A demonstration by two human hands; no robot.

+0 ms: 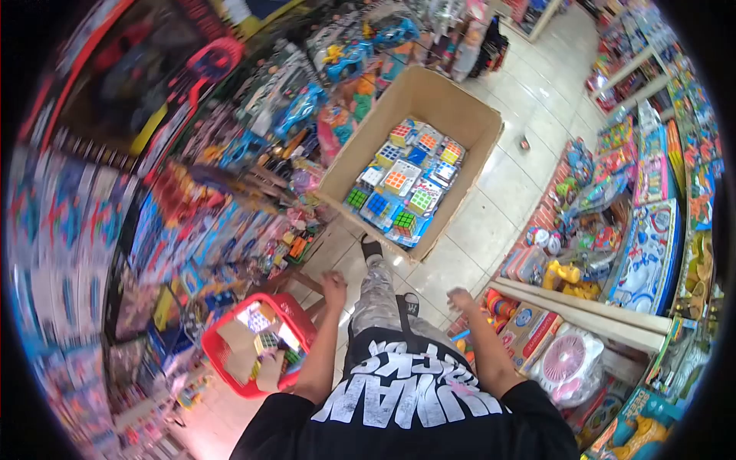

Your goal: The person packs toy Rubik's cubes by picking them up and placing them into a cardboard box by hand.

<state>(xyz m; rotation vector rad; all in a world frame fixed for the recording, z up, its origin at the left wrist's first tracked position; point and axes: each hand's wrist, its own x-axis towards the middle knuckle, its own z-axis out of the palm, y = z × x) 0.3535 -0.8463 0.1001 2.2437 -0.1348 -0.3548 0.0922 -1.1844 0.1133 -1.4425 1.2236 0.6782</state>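
My left hand (333,290) hangs beside my left leg, near the red plastic basket (300,316). Its fingers are loosely bent and apart, with nothing visible in them. On my other side, my right hand (461,300) is held out over the floor, fingers slack and holding nothing that I can see. A large open cardboard box (468,129) stands on the floor ahead of my feet. Inside it lie several puzzle cubes (398,180) with coloured or white faces, on blue and white packaging. The basket holds torn cardboard (238,337) and a puzzle cube (266,342).
Shelves of packaged toys line the left side. At right, a wooden-edged shelf (586,310) holds yellow toys (562,274) and a pink fan (569,358) in plastic. Pale floor tiles (533,184) run along the aisle, with a small object (524,142) on them.
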